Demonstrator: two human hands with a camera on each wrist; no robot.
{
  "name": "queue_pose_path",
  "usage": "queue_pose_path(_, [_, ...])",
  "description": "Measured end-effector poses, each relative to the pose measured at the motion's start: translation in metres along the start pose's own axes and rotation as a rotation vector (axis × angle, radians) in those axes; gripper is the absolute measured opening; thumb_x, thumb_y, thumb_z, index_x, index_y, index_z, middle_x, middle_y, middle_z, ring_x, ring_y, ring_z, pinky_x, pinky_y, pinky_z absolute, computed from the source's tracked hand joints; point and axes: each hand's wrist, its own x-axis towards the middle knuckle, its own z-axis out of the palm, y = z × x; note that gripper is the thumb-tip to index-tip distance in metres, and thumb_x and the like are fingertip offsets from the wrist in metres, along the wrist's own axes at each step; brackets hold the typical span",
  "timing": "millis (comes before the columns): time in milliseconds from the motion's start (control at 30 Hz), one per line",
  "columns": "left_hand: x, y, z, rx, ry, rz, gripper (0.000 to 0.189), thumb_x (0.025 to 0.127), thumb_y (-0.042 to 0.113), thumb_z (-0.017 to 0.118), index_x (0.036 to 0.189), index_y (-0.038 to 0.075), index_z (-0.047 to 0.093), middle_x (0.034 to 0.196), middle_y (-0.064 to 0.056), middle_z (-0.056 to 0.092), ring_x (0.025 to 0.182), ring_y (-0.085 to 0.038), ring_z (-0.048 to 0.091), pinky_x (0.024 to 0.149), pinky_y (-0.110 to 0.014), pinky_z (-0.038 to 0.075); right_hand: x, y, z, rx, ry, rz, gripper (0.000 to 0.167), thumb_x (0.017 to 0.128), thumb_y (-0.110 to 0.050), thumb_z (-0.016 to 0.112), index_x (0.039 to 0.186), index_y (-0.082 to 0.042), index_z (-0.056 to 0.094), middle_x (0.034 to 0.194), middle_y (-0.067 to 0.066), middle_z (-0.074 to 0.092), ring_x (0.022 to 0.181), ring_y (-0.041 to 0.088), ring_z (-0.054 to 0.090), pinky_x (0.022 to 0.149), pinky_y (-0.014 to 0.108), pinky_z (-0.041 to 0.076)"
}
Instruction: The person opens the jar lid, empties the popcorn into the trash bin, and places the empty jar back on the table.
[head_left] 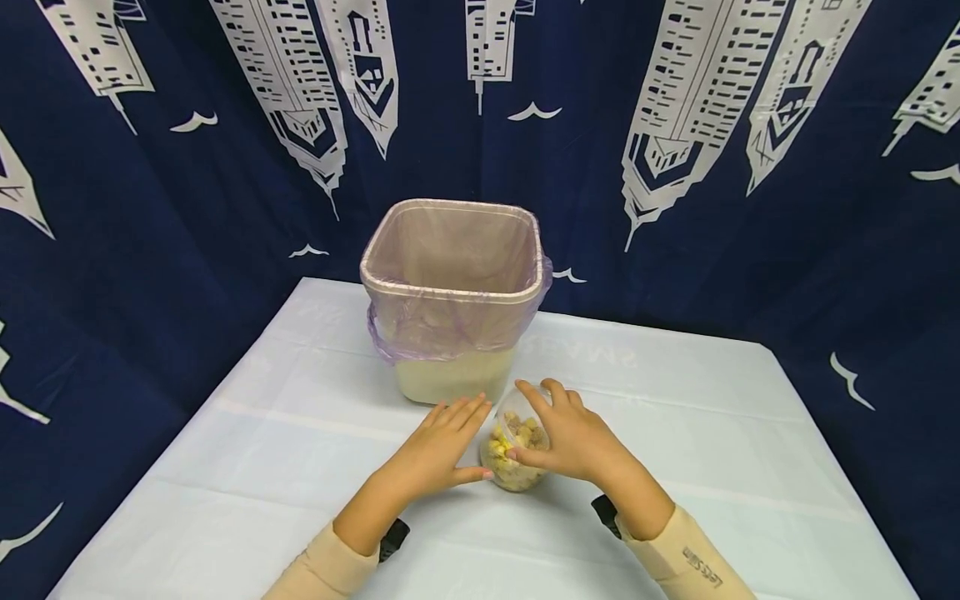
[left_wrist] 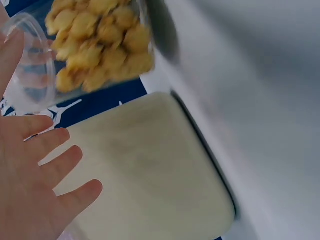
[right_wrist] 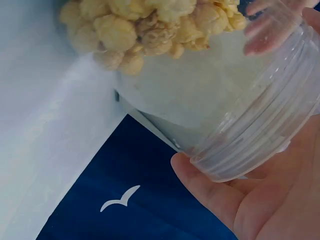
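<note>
A clear plastic jar [head_left: 517, 467], partly filled with yellowish popcorn [left_wrist: 100, 40], stands on the white-covered table. My right hand [head_left: 577, 437] reaches over its top and grips the jar round the clear ridged lid end [right_wrist: 260, 115], thumb at the front and fingers toward the back. On the jar's left side my left hand [head_left: 438, 450] is spread with fingers straight, its thumb by the jar's front; whether it touches the jar I cannot tell. Fingers show through the clear plastic in the left wrist view.
Just behind the jar stands a cream bin [head_left: 457, 375] lined with a translucent purple bag [head_left: 442, 321]. The white table cover [head_left: 277, 450] stretches to both sides. A dark blue curtain [head_left: 562, 175] with white building and bird prints hangs behind.
</note>
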Motion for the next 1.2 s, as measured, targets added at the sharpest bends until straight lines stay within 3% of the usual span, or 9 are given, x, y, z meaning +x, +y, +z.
queue_pose_path(233, [0.005, 0.006, 0.006, -0.052, 0.045, 0.016, 0.095, 0.076, 0.056, 0.058, 0.143, 0.004, 0.016, 0.146, -0.012, 0.018, 0.13, -0.03, 0.023, 0.103, -0.047, 0.019, -0.005, -0.002, -0.005, 0.079, 0.054, 0.026, 0.089, 0.072, -0.064, 0.057, 0.141, -0.019, 0.025, 0.127, 0.018, 0.036, 0.103, 0.035, 0.047, 0.057, 0.043, 0.049])
queue_pose_path(433, [0.013, 0.009, 0.006, -0.094, 0.125, 0.026, 0.102, 0.071, 0.064, 0.054, 0.142, 0.001, 0.015, 0.145, -0.013, 0.021, 0.131, -0.026, 0.023, 0.103, -0.044, 0.022, -0.007, -0.002, -0.009, 0.138, 0.113, 0.041, 0.09, 0.072, -0.07, 0.051, 0.142, -0.022, 0.022, 0.127, 0.013, 0.036, 0.101, 0.033, 0.048, 0.062, 0.046, 0.049])
queue_pose_path(567, [0.017, 0.012, 0.004, -0.1, 0.189, 0.022, 0.108, 0.066, 0.064, 0.061, 0.141, 0.0, 0.015, 0.144, -0.015, 0.024, 0.13, -0.027, 0.025, 0.102, -0.044, 0.024, -0.008, -0.002, -0.011, 0.185, 0.152, 0.048, 0.089, 0.072, -0.068, 0.053, 0.143, -0.025, 0.019, 0.128, 0.014, 0.035, 0.104, 0.033, 0.048, 0.068, 0.05, 0.048])
queue_pose_path(933, [0.028, 0.025, 0.001, 0.009, 0.365, 0.021, 0.122, 0.051, 0.059, 0.077, 0.138, -0.003, 0.019, 0.139, -0.016, 0.03, 0.126, -0.029, 0.029, 0.103, -0.042, 0.023, -0.014, -0.003, -0.009, 0.318, 0.25, 0.059, 0.093, 0.072, -0.057, 0.064, 0.143, -0.021, 0.017, 0.132, 0.014, 0.03, 0.11, 0.034, 0.045, 0.08, 0.053, 0.043])
queue_pose_path(1200, [0.038, 0.033, 0.004, 0.107, 0.455, 0.027, 0.12, 0.046, 0.062, 0.076, 0.133, -0.005, 0.028, 0.134, -0.015, 0.034, 0.122, -0.029, 0.031, 0.102, -0.042, 0.023, -0.019, -0.002, -0.006, 0.371, 0.307, 0.075, 0.095, 0.07, -0.049, 0.07, 0.144, -0.02, 0.017, 0.132, 0.016, 0.029, 0.111, 0.035, 0.043, 0.081, 0.054, 0.042])
